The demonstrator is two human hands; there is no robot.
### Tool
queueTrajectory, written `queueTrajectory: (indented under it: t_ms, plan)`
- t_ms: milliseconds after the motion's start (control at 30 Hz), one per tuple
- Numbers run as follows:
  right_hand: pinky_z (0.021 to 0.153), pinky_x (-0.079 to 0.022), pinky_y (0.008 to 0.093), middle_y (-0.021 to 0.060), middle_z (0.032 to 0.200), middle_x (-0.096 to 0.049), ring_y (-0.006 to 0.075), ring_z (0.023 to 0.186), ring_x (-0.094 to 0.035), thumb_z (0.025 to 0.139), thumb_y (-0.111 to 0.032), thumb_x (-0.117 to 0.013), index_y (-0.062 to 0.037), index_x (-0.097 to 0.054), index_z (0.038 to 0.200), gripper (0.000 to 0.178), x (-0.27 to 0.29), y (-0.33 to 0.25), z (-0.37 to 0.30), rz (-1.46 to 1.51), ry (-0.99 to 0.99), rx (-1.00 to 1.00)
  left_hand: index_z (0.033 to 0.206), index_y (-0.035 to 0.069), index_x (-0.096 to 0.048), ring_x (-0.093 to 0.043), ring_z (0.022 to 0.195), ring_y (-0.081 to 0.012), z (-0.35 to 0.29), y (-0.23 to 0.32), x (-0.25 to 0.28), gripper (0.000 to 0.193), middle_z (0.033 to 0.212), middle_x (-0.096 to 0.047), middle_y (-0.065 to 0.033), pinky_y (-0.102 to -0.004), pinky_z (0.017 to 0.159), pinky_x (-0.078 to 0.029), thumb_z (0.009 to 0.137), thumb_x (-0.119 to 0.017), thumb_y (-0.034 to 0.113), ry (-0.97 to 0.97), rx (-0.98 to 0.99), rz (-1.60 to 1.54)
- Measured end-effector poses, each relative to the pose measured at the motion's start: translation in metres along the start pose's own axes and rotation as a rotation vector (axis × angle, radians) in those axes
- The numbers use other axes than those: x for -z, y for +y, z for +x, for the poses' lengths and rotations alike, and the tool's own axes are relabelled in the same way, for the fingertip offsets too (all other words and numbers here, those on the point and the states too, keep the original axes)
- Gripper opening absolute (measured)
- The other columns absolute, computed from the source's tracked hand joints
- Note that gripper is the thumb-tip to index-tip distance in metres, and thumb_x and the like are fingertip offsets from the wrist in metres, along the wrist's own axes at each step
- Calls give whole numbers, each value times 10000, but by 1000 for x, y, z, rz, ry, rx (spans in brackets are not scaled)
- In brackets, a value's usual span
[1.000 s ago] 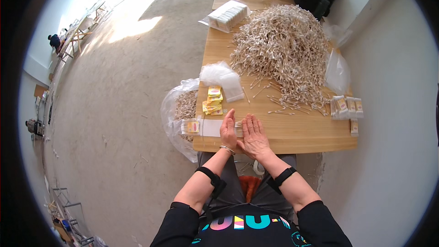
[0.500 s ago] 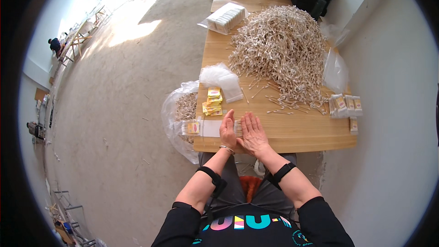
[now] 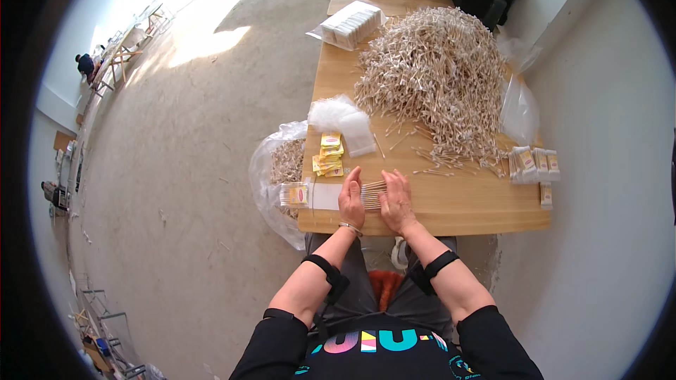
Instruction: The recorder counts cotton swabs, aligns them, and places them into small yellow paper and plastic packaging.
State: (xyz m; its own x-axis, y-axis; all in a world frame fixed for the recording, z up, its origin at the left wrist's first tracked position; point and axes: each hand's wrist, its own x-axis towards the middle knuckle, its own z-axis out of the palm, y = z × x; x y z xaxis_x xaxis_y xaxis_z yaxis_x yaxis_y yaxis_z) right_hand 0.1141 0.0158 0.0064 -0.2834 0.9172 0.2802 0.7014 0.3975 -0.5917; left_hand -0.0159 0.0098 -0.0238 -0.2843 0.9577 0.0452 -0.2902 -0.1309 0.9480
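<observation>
Hands flat on desk point(image 3: 451, 204): left hand point(image 3: 351, 200) and right hand point(image 3: 398, 200) pressed row of swabs point(image 3: 373, 195) between them, fingers extended, together; swab heap point(image 3: 436, 77) behind.

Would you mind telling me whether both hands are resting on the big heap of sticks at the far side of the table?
No, the left hand and right hand press a small row of sticks at the near table edge.
</observation>
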Motion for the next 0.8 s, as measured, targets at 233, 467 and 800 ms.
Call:
queueTrajectory:
  t_ms: [233,467,800]
  plan:
    - [1083,-230,453,185,1241,-470,345,1232,-383,846,-89,-473,1,-434,1261,426,-7,-1,-9,116,25,-17,1312,-54,-412,-413,1257,-238,-2,0,-2,468,1336,-443,-176,-325,1068,-311,1001,-365,293,1,8,3]
    - [1093,-237,377,223,1352,-404,342,1301,-341,901,-120,-402,34,-398,1305,433,-11,-5,-8,674,300,-286,1314,-50,-413,-415,1255,-236,-2,1,-4,470,1340,-442,-173,-322,1071,-304,1000,-370,297,-13,14,-23]
    - [1130,-135,445,256,1453,-222,378,1385,-146,886,-240,-493,83,-267,1368,622,-3,-12,-17,38,-10,-6,1282,-45,-465,-478,1188,-215,-3,3,-5,459,1268,-519,-157,-311,1026,-350,996,-384,304,36,-8,11]
